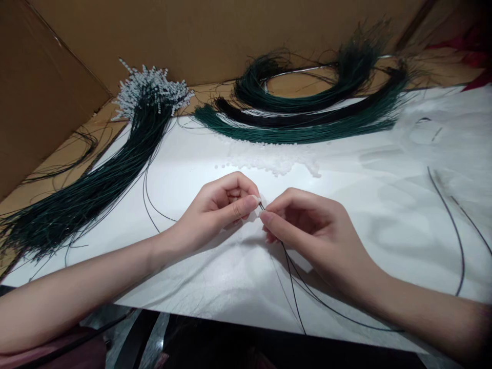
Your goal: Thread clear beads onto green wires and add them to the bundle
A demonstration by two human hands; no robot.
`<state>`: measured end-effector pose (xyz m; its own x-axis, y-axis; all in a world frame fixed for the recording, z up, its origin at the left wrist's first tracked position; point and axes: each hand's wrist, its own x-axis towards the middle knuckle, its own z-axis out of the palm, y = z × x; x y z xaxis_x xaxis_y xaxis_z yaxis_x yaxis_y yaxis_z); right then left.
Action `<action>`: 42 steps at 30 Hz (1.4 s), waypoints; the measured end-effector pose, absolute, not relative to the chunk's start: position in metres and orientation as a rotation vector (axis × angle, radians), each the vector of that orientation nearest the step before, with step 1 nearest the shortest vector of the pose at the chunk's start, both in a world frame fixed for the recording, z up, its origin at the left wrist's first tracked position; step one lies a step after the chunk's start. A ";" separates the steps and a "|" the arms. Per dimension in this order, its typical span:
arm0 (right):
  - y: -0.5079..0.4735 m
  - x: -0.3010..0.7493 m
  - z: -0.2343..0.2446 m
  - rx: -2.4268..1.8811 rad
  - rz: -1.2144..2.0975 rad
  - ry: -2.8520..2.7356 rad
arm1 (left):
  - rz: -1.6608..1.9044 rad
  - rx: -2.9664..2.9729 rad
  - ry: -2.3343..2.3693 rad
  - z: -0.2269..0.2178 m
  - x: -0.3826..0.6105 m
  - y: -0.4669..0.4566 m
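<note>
My left hand [226, 205] is closed in a pinch at the middle of the white sheet, thumb against forefinger, at the upper end of a thin dark wire [294, 297]. Whether a bead sits between those fingertips is hidden. Just to the right, my right hand [307, 220] pinches the same wire a little lower down. A short doubled piece shows between the two hands, and its long strands hang below my right hand toward the sheet's front edge. Small white beads [265, 158] lie scattered on the sheet beyond my hands.
At the left lies a bundle of dark green wires [126, 154] with white beaded tips [154, 89]. Curved bundles of bare green and black wires [300, 120] lie at the back. Loose wires [449, 220] rest on the white sheet [215, 287] at right. Cardboard walls [184, 41] stand behind.
</note>
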<state>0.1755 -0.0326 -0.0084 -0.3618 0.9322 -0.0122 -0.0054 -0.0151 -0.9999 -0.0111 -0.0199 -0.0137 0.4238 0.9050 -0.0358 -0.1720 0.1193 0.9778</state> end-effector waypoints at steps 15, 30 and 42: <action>-0.033 0.176 -0.009 -1.021 1.477 -1.480 | 0.925 1.220 0.785 -0.014 -0.012 -0.019; -0.033 0.175 -0.008 -1.053 1.472 -1.500 | 0.909 1.598 0.918 -0.006 -0.015 -0.018; -0.034 0.177 -0.010 -1.033 1.443 -1.559 | 0.801 1.814 0.979 -0.003 -0.024 -0.013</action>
<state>0.1771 -0.0341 -0.0099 -0.3840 0.9233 0.0069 0.0643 0.0342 -0.9973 -0.0240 -0.0128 -0.0028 0.4774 0.8705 0.1195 0.2896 -0.2843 0.9140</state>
